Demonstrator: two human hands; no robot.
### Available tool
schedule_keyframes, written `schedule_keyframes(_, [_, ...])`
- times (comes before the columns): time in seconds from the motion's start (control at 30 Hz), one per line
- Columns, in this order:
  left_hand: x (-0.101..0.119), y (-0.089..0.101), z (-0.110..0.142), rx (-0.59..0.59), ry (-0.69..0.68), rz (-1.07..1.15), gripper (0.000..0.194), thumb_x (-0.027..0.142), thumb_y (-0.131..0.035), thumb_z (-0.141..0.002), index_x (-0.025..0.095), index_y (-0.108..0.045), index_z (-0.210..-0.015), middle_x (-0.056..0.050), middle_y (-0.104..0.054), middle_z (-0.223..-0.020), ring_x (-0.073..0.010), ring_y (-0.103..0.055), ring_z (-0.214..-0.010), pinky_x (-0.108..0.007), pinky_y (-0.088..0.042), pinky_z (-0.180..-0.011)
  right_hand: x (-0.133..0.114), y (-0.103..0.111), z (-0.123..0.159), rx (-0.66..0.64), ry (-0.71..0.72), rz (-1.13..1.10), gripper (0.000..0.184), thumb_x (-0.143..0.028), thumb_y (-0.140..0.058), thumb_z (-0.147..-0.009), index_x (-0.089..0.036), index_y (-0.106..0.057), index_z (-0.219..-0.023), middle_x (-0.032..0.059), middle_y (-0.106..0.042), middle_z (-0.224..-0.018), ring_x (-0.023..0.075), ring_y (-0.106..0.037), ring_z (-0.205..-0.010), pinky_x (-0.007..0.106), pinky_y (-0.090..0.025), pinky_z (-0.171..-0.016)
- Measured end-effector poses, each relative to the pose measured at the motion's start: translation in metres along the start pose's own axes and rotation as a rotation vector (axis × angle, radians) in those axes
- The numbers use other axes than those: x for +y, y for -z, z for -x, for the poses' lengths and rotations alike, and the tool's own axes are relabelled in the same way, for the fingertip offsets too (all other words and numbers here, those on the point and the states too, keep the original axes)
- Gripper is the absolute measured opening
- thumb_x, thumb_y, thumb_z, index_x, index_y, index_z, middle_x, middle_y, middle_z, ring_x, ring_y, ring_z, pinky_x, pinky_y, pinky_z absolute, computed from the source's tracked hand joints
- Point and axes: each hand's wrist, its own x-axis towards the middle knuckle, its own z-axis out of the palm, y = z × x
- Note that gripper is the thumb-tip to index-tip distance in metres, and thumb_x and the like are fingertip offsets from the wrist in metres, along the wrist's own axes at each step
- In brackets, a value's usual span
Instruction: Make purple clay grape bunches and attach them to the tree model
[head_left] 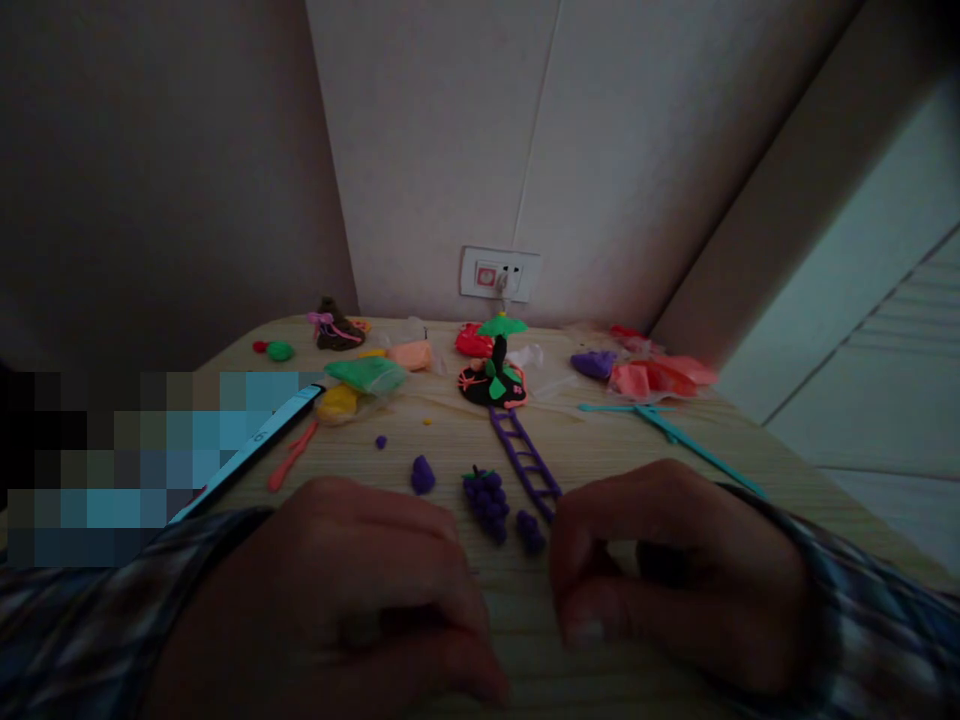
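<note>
My left hand (345, 580) hovers low over the table with curled fingers, thumb tip close beneath them. Whatever it may hold is hidden. To its right, my right hand (667, 580) bends its fingers toward the thumb in a pinch; I cannot make out anything between the tips. Between and beyond the hands lies a purple clay grape bunch (486, 500) with a green stem, and beside it a smaller purple cluster (529, 532). A purple clay lump (422, 475) rests past my left hand. A purple clay ladder (521, 455) runs from near my right fingers to a black clay base (480, 388).
On the base stands a clay tree (501, 340) with a green top. Bags of green clay (365, 375) and red clay (660, 377) lie behind. At left are a phone (251, 450) and a pink clay tool (292, 457); at right, a turquoise tool (694, 450). A wall socket (499, 274) is behind.
</note>
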Motion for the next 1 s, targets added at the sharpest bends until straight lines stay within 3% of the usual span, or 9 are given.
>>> schedule_keyframes(0.1, [-0.006,-0.002,0.002,0.059,-0.029,0.051,0.024,0.032,-0.06,-0.106,0.025,-0.081,-0.094,0.005,-0.078,-0.075,-0.0066,-0.07,-0.06,-0.01,-0.05,-0.061,0.001,0.003,0.0,0.084,0.125,-0.015,0.013,-0.023,-0.071,-0.089,-0.02,-0.071,-0.076,-0.003,-0.071,-0.07,0.0086,-0.064,-0.065,0.019,-0.048,-0.065])
schedule_keyframes(0.23, [-0.011,-0.002,0.005,0.095,-0.006,0.12,0.029,0.015,-0.054,-0.104,0.031,-0.078,-0.11,0.01,-0.08,-0.08,-0.0032,-0.074,-0.066,-0.006,-0.051,-0.071,0.0,0.013,0.001,0.1,0.113,-0.163,0.012,-0.025,-0.069,-0.095,-0.02,-0.073,-0.085,-0.002,-0.073,-0.072,0.0078,-0.067,-0.062,0.017,-0.051,-0.06])
schedule_keyframes(0.37, [-0.006,0.001,0.004,0.09,0.054,0.069,0.021,0.034,-0.065,-0.104,0.029,-0.073,-0.085,0.015,-0.073,-0.064,-0.0011,-0.065,-0.05,-0.005,-0.045,-0.054,0.004,0.026,-0.003,0.183,0.108,-0.198,0.034,-0.042,-0.087,-0.084,-0.02,-0.066,-0.069,-0.0051,-0.061,-0.058,0.0064,-0.056,-0.053,0.016,-0.05,-0.056])
schedule_keyframes(0.47, [-0.002,0.002,0.0,0.16,0.045,-0.033,0.036,0.046,-0.074,-0.096,0.025,-0.065,-0.068,0.015,-0.065,-0.055,-0.0019,-0.058,-0.046,-0.007,-0.04,-0.049,0.012,0.03,-0.008,0.16,0.176,-0.149,0.027,-0.027,-0.092,-0.078,-0.02,-0.066,-0.073,-0.0051,-0.065,-0.066,0.0066,-0.061,-0.062,0.015,-0.053,-0.064])
schedule_keyframes(0.6, [-0.001,0.0,-0.003,0.154,0.056,-0.009,0.017,0.026,-0.075,-0.094,0.029,-0.069,-0.078,0.017,-0.069,-0.064,-0.0008,-0.063,-0.053,-0.005,-0.043,-0.057,0.014,0.021,-0.009,0.157,0.121,-0.205,0.01,-0.024,-0.08,-0.089,-0.02,-0.072,-0.084,-0.0027,-0.072,-0.075,0.0067,-0.067,-0.066,0.016,-0.055,-0.066])
schedule_keyframes(0.7, [-0.002,-0.001,0.0,0.123,0.086,0.028,0.019,0.018,-0.062,-0.1,0.033,-0.073,-0.093,0.017,-0.074,-0.074,-0.0002,-0.069,-0.061,-0.005,-0.047,-0.065,0.01,0.015,-0.006,0.222,0.014,-0.231,0.031,-0.047,-0.077,-0.091,-0.02,-0.07,-0.079,-0.002,-0.071,-0.066,0.0077,-0.063,-0.056,0.018,-0.053,-0.058])
schedule_keyframes(0.8, [-0.001,0.001,0.001,0.103,0.105,0.065,0.02,0.022,-0.06,-0.103,0.03,-0.072,-0.088,0.017,-0.072,-0.066,-0.0007,-0.064,-0.051,-0.006,-0.044,-0.055,0.008,0.016,-0.005,0.227,0.016,-0.115,0.046,-0.061,-0.078,-0.085,-0.021,-0.063,-0.069,-0.0041,-0.061,-0.056,0.0083,-0.055,-0.051,0.02,-0.048,-0.054])
schedule_keyframes(0.87, [-0.002,0.002,0.001,0.126,0.085,0.03,0.024,0.029,-0.068,-0.1,0.028,-0.069,-0.077,0.017,-0.068,-0.06,-0.0008,-0.06,-0.048,-0.007,-0.041,-0.051,0.009,0.018,-0.006,0.251,0.084,-0.012,0.041,-0.054,-0.082,-0.084,-0.021,-0.063,-0.068,-0.0041,-0.061,-0.059,0.009,-0.055,-0.056,0.021,-0.048,-0.059])
schedule_keyframes(1.0, [-0.005,0.0,0.001,0.152,0.036,-0.012,0.028,0.04,-0.08,-0.093,0.026,-0.066,-0.073,0.016,-0.066,-0.061,-0.0021,-0.061,-0.051,-0.01,-0.04,-0.05,0.012,0.017,-0.005,0.204,0.106,-0.029,0.008,-0.027,-0.076,-0.087,-0.022,-0.072,-0.082,-0.0027,-0.072,-0.073,0.0088,-0.065,-0.066,0.02,-0.051,-0.069])
